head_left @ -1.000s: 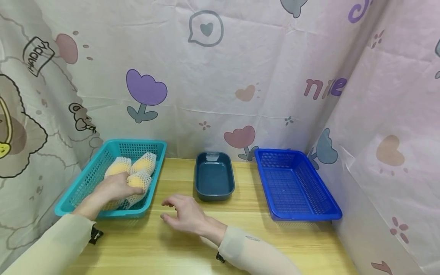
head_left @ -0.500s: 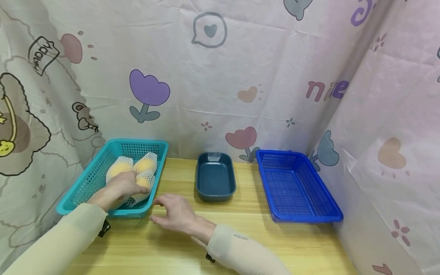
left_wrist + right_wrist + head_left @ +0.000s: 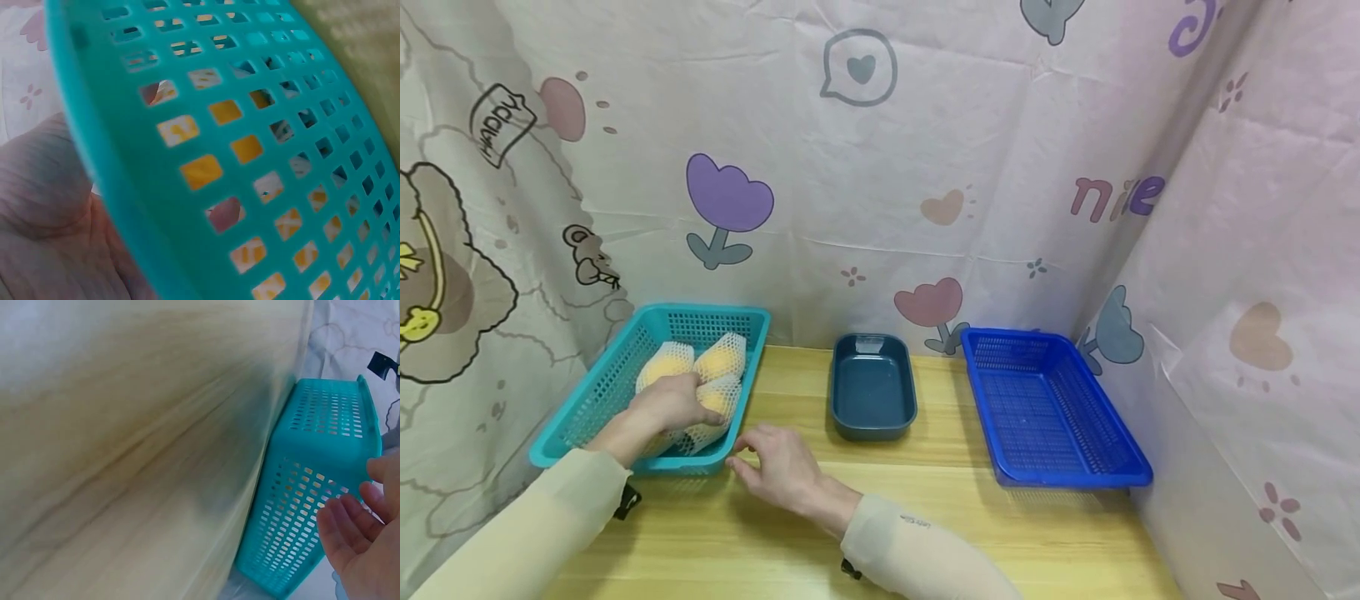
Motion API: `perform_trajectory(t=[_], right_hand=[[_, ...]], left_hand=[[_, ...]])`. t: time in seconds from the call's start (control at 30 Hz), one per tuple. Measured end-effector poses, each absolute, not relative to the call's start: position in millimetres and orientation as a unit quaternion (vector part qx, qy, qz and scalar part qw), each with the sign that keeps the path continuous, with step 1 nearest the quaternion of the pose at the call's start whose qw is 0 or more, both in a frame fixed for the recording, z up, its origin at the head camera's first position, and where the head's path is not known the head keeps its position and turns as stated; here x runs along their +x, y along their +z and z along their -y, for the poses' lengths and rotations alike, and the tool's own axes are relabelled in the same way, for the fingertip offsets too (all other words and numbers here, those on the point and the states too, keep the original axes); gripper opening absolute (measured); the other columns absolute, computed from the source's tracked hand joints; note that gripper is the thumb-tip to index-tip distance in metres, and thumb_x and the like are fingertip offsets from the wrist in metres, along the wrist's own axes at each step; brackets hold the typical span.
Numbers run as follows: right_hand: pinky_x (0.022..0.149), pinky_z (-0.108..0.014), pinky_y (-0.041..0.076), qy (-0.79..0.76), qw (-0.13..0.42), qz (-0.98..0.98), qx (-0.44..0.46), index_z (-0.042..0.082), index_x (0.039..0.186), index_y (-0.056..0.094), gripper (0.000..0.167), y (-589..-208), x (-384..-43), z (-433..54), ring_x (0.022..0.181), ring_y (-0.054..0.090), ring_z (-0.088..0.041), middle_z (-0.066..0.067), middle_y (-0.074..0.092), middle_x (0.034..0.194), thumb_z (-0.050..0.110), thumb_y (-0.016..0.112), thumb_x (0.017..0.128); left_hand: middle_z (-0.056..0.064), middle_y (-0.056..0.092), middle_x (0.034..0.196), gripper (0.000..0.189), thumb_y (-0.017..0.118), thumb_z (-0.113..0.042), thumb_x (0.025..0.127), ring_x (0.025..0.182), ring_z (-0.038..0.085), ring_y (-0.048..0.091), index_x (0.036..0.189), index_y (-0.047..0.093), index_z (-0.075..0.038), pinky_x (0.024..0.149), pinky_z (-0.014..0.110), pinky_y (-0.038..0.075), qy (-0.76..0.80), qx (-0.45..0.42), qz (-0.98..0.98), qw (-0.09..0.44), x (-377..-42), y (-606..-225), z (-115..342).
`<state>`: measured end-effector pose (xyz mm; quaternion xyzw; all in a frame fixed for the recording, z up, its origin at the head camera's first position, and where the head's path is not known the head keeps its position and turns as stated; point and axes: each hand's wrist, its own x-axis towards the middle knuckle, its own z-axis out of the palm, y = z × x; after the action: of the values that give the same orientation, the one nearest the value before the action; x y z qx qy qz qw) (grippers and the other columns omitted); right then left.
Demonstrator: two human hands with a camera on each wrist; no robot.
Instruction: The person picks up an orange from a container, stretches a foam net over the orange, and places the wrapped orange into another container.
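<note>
A teal basket [image 3: 685, 467] at the left holds several yellow fruits in white foam nets, two of them at its back [image 3: 722, 358]. My left hand [image 3: 670, 404] reaches into it, thumb against the front-right netted fruit [image 3: 718, 398], which it appears to grip; the other fingers are mostly hidden. In the left wrist view, the basket's perforated wall [image 3: 144, 187] stands before my palm, with yellow and a bit of skin through the holes. My right hand [image 3: 786, 467], fingers loosely bent and holding nothing, is beside the basket's front-right corner. In the right wrist view its fingers [image 3: 340, 528] overlap the basket side.
A dark teal rectangular dish [image 3: 872, 387] stands mid-table near the back. To its right sits a blue perforated basket [image 3: 985, 417]. Behind and at both sides hangs a printed cloth [image 3: 865, 208]. The wooden table [image 3: 790, 550] extends in front of them.
My right hand has moved left, up to the teal basket's corner, its fingers and thumb closer together. The left hand has shifted slightly right, staying on the fruits. The view has moved a little.
</note>
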<state>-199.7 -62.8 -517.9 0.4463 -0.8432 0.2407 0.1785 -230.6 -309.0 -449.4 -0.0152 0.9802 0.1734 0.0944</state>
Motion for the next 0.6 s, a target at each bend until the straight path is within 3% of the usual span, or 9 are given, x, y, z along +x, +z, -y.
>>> perform_trajectory(t=[0.13, 0.23, 0.33, 0.5, 0.6], right_hand=[[0.073, -0.003, 0.047, 0.235, 0.178, 0.849, 0.439, 0.019, 0.108, 0.083, 0.012, -517, -201, 62, 0.087, 0.079, -0.006, 0.005, 0.084, 0.103, 0.031, 0.081, 0.104], [0.076, -0.004, 0.05, 0.234, 0.175, 0.85, 0.438, 0.019, 0.108, 0.083, 0.011, -516, -203, 61, 0.089, 0.08, -0.006, 0.006, 0.084, 0.103, 0.03, 0.08, 0.105], [0.082, -0.005, 0.054, 0.232, 0.172, 0.851, 0.438, 0.019, 0.109, 0.082, 0.01, -513, -205, 60, 0.094, 0.081, -0.006, 0.007, 0.084, 0.105, 0.027, 0.079, 0.105], [0.085, -0.005, 0.055, 0.224, 0.167, 0.85, 0.446, 0.019, 0.108, 0.082, 0.007, -507, -208, 54, 0.095, 0.08, -0.002, 0.007, 0.085, 0.106, 0.024, 0.078, 0.104], [0.083, -0.005, 0.054, 0.209, 0.148, 0.854, 0.453, 0.019, 0.108, 0.082, 0.008, -501, -213, 46, 0.093, 0.079, -0.001, 0.007, 0.085, 0.104, 0.024, 0.077, 0.105]], left_hand=[[0.042, 0.061, 0.15, 0.1, 0.09, -0.053, 0.089, 0.128, 0.063, 0.065, 0.153, 0.053, 0.014, 0.09, 0.07, 0.061, 0.151, -0.018, -0.985, 0.087, -230, -445, 308], [0.036, 0.071, 0.136, 0.084, 0.089, -0.05, 0.091, 0.11, 0.053, 0.072, 0.144, 0.061, 0.009, 0.073, 0.06, 0.06, 0.136, -0.021, -0.988, 0.072, -230, -439, 305], [0.031, 0.076, 0.127, 0.071, 0.086, -0.044, 0.094, 0.099, 0.044, 0.074, 0.138, 0.065, 0.007, 0.065, 0.053, 0.058, 0.132, -0.016, -0.99, 0.049, -229, -433, 301], [0.032, 0.076, 0.128, 0.07, 0.079, -0.037, 0.098, 0.09, 0.038, 0.075, 0.146, 0.06, 0.01, 0.062, 0.05, 0.058, 0.135, -0.007, -0.991, 0.013, -225, -428, 292], [0.027, 0.079, 0.108, 0.066, 0.073, -0.035, 0.101, 0.072, 0.03, 0.068, 0.149, 0.059, 0.008, 0.054, 0.043, 0.053, 0.159, -0.004, -0.987, -0.014, -223, -430, 280]])
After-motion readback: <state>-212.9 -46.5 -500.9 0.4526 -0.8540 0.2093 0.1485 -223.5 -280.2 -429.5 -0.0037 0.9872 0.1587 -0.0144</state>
